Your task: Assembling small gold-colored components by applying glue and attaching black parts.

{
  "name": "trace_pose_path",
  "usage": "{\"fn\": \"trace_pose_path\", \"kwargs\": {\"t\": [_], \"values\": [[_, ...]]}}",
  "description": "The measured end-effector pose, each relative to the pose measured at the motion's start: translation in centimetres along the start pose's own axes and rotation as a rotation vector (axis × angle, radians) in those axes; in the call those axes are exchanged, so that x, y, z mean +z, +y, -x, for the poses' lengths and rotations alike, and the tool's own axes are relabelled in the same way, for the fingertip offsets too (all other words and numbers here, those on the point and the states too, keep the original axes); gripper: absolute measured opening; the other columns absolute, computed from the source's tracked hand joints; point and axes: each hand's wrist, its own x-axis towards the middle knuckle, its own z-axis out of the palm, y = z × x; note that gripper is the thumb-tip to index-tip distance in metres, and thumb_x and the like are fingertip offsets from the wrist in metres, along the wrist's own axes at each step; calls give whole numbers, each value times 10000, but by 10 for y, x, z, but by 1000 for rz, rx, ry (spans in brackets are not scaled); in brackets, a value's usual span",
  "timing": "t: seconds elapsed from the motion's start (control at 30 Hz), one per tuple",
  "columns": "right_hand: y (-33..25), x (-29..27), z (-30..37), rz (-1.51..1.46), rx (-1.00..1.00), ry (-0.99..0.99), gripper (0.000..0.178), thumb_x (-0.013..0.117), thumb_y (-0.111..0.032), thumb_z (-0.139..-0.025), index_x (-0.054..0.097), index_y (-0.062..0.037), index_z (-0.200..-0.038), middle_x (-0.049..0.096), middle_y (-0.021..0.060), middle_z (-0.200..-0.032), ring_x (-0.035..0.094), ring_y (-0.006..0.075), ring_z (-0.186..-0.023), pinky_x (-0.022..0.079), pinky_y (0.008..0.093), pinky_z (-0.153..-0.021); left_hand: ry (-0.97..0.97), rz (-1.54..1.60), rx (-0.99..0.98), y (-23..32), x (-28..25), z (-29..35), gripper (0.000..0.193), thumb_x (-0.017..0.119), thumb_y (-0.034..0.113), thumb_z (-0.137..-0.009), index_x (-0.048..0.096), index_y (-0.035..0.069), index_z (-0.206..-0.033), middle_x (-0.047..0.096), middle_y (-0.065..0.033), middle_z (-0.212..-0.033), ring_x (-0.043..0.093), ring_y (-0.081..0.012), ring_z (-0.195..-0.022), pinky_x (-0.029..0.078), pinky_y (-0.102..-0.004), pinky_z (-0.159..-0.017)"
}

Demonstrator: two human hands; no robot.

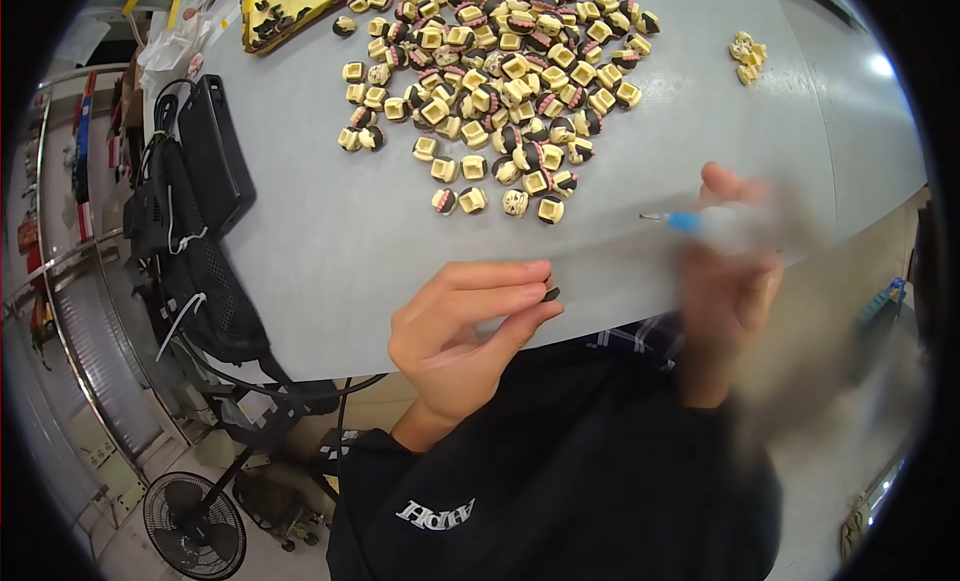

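Note:
My left hand point(465, 326) hovers at the near edge of the grey table point(320, 241), its fingertips pinching a tiny dark piece point(551, 294). My right hand point(730, 256) is blurred by motion at the right; it grips a slim tool with a blue collar and a thin metal tip point(670, 220) that points left. Beyond both hands lies a big heap of small cream, black and pink block-shaped parts point(500, 81). The nearest of them sit just above my left fingertips.
A small cluster of cream parts point(746, 56) lies apart at the far right. A yellow tray point(290, 6) with dark pieces is at the far left. Black boxes and cables point(195, 181) hang off the table's left edge. A floor fan point(195, 526) stands below.

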Motion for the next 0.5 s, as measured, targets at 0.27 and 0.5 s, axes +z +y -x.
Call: {"fn": "trace_pose_path", "kwargs": {"t": [0.27,0.5], "values": [[0,0,2,-56,60,-141,481,605,-426,-826,437,-47,-1070,591,258,-993,484,64,-546,380,169,-479,-10,110,19,-4,-4,2,292,707,-155,-610,619,-32,-859,632,-183,-897,638,-234,-791,555,-304,-666],[12,0,-2,-162,49,-251,444,532,-451,-865,406,-60,-1036,613,245,-871,441,87,-402,368,173,-393,10,144,72,-5,0,0,358,700,-168,-608,585,-31,-919,637,-180,-872,624,-268,-855,564,-318,-671]]}}
